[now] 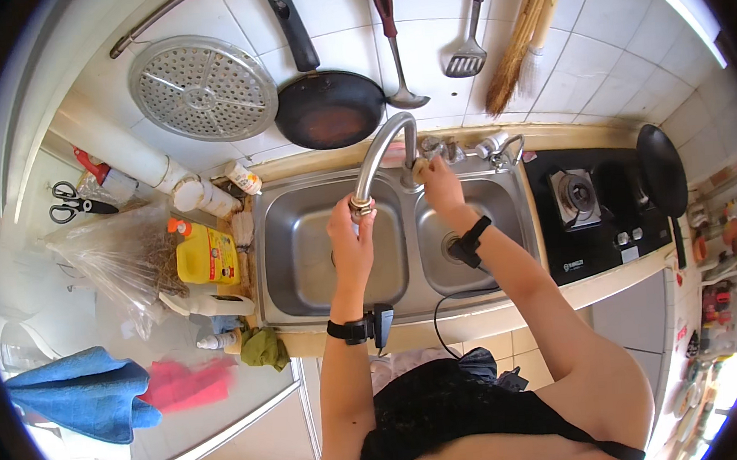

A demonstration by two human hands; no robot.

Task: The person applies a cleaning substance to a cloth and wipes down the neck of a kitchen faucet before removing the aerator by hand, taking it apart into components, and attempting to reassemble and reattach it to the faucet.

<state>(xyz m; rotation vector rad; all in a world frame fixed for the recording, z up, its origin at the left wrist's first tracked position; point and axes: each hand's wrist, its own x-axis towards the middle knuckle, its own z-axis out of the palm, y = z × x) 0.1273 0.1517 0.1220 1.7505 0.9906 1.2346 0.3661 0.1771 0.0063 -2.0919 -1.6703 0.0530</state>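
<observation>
A curved steel faucet (383,139) rises from the back of a double steel sink (328,317). My left hand (351,235) is wrapped round the brass-ringed end of the spout, over the left basin. My right hand (441,186) is closed at the faucet's base, behind the right basin, on a small beige piece (420,170), partly hidden by the fingers and too small to name. Small grey items (444,149) sit on the back ledge just beyond that hand.
A pan (330,104), steamer plate (196,88) and utensils hang on the tiled wall. A black gas hob (608,239) with a pan is right. Left are a yellow jug (206,257), plastic bags (110,257) and blue (81,391) and pink (187,384) cloths.
</observation>
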